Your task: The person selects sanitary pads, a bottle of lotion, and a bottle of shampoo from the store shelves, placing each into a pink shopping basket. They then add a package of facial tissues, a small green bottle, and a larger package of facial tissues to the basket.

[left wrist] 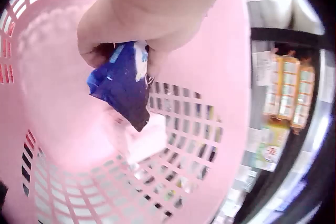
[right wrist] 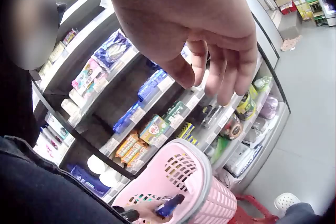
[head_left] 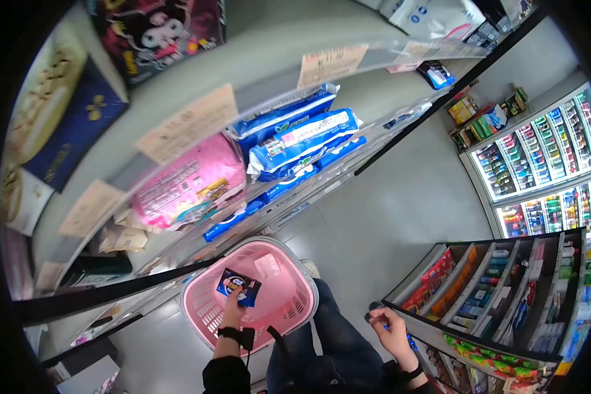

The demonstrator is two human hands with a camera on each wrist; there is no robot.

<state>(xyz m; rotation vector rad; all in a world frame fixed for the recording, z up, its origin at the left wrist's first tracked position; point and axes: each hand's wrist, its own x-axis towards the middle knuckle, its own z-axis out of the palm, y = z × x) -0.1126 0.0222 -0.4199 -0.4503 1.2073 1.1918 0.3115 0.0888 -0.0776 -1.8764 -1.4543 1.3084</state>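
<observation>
My left hand (head_left: 232, 310) grips a small dark blue packet (head_left: 246, 293) by its near edge, inside the pink plastic basket (head_left: 285, 299). In the left wrist view the packet (left wrist: 126, 85) hangs from the curled fingers, one corner pointing down. Beneath it, a pale pink-and-white packet (left wrist: 147, 139) lies at the basket's bottom. My right hand (head_left: 389, 331) is held off to the right, away from the basket. Its fingers hang loosely curled with nothing in them, as the right wrist view shows.
A shelf unit on the left carries a pink pack (head_left: 194, 184) and blue packs (head_left: 308, 141) behind price tags. To the right stands a low tiered rack (head_left: 486, 289) of small goods. Lit drink coolers (head_left: 538, 157) line the back, beyond grey floor (head_left: 400, 197).
</observation>
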